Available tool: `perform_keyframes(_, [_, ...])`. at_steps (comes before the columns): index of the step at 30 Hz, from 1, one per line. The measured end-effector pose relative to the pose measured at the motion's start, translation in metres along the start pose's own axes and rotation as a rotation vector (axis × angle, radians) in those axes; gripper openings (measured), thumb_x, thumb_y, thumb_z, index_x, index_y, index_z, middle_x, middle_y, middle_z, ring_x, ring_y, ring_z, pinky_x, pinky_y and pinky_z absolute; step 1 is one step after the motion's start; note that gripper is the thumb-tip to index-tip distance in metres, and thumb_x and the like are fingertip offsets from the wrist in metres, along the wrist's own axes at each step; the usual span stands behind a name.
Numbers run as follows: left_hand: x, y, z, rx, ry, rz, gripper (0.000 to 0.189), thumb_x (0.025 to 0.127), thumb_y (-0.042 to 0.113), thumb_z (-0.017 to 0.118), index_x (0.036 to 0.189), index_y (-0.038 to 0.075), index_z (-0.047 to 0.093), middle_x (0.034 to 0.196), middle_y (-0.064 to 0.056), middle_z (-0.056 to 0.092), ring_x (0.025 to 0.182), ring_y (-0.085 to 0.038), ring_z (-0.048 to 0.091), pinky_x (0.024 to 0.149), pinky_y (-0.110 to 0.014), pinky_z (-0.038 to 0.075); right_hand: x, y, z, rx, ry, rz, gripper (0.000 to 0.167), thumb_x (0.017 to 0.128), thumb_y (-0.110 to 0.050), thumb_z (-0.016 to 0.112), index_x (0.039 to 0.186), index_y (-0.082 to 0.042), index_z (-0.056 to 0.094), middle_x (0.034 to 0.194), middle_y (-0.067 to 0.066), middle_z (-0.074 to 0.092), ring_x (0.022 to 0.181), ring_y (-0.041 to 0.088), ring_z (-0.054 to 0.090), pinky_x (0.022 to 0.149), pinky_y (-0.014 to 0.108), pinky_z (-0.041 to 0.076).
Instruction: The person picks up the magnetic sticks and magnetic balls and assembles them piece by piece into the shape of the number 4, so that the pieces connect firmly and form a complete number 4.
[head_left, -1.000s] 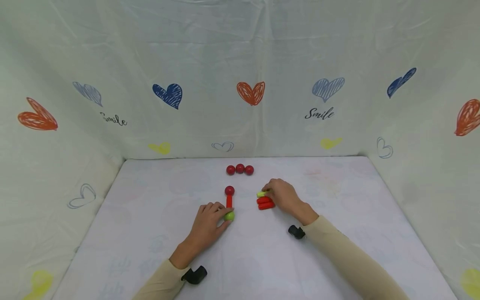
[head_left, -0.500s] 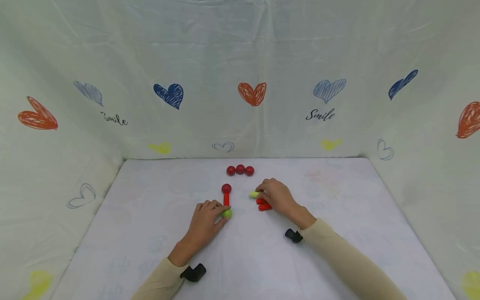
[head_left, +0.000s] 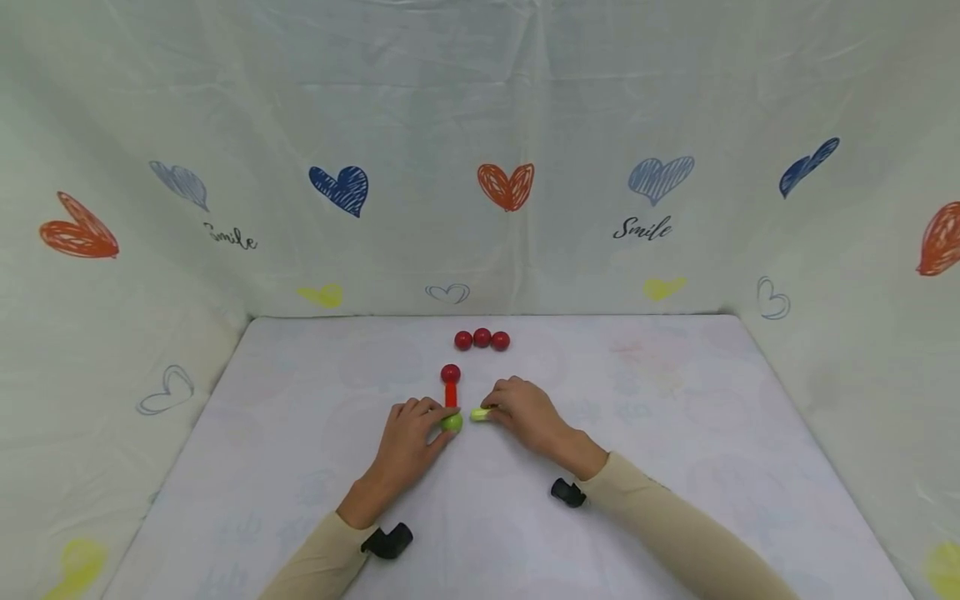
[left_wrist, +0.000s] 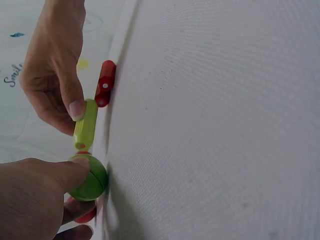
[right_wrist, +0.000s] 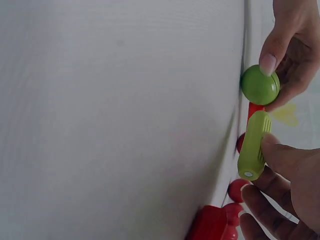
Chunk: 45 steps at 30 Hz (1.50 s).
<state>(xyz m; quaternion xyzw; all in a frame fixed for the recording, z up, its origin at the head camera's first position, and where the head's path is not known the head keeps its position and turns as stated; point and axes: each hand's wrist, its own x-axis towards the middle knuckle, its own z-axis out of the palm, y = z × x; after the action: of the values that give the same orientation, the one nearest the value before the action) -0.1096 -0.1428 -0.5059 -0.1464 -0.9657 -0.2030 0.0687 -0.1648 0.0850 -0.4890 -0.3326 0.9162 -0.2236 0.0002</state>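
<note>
My left hand (head_left: 405,446) pinches a green ball (head_left: 452,423) between thumb and fingers. A red stick (head_left: 451,394) runs from that ball to a red ball (head_left: 450,372) behind it, all in one line. Just to the right, my right hand (head_left: 531,421) holds a short yellow-green magnetic building stick (head_left: 480,414) between thumb and fingertips. One end of it points at the green ball; in the right wrist view the other end shows a pale metal dot. In the left wrist view the stick's near end is close by the green ball (left_wrist: 91,181).
Three red balls (head_left: 482,337) sit in a row toward the back of the white table (head_left: 360,358). Two red sticks (left_wrist: 105,82) lie past my right hand, which hides them in the head view. Behind the table hangs a white curtain (head_left: 405,108) with printed hearts.
My right hand has carried the yellow-green stick leftward, away from the red sticks, to beside the green ball. My left hand and the joined pieces have shifted slightly back and left.
</note>
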Motion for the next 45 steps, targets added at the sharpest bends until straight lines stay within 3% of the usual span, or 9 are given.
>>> perform_keyframes(11, [0.001,0.002,-0.001,-0.017,0.002,0.005,0.036,0.089,0.02,0.087,0.124,0.015,0.079,0.106,-0.002,0.069,0.101,-0.024,0.061,0.094,-0.05,0.047,0.004,-0.005,0.007,0.01,-0.001,-0.032,0.017,0.093,-0.013,0.082,0.11,-0.012,0.083,0.102,-0.001,0.076,0.091,0.016,0.064,0.082,0.029,0.055])
perform_keyframes(24, [0.002,0.003,0.001,-0.027,-0.003,-0.009,0.037,0.089,0.019,0.087,0.125,0.016,0.079,0.106,-0.002,0.069,0.101,-0.025,0.061,0.096,-0.05,0.047,0.007,-0.004,0.003,0.014,-0.028,-0.014,0.016,0.096,-0.015,0.079,0.112,-0.011,0.082,0.105,-0.001,0.076,0.095,0.017,0.065,0.084,0.031,0.056])
perform_keyframes(29, [0.003,0.004,0.001,-0.011,-0.017,-0.018,0.037,0.089,0.02,0.087,0.125,0.019,0.079,0.107,-0.003,0.069,0.102,-0.025,0.062,0.096,-0.049,0.047,0.013,0.007,-0.008,0.03,0.014,0.056,0.018,0.099,-0.017,0.076,0.116,-0.01,0.079,0.111,0.002,0.074,0.107,0.021,0.068,0.095,0.038,0.057])
perform_keyframes(35, [0.004,0.007,0.0,0.009,-0.032,-0.03,0.036,0.089,0.021,0.087,0.125,0.02,0.079,0.108,-0.002,0.069,0.101,-0.024,0.061,0.096,-0.049,0.048,0.025,0.03,-0.023,-0.041,0.074,0.135,0.036,0.098,-0.017,0.078,0.132,-0.007,0.071,0.127,0.01,0.069,0.119,0.027,0.066,0.103,0.042,0.056])
perform_keyframes(45, [0.004,0.009,-0.001,0.02,-0.028,-0.029,0.037,0.088,0.02,0.088,0.124,0.02,0.079,0.108,-0.002,0.069,0.101,-0.024,0.061,0.095,-0.049,0.048,0.046,0.054,-0.03,-0.16,0.001,0.194,0.055,0.099,-0.019,0.076,0.148,-0.004,0.057,0.149,0.017,0.059,0.135,0.032,0.058,0.11,0.044,0.05])
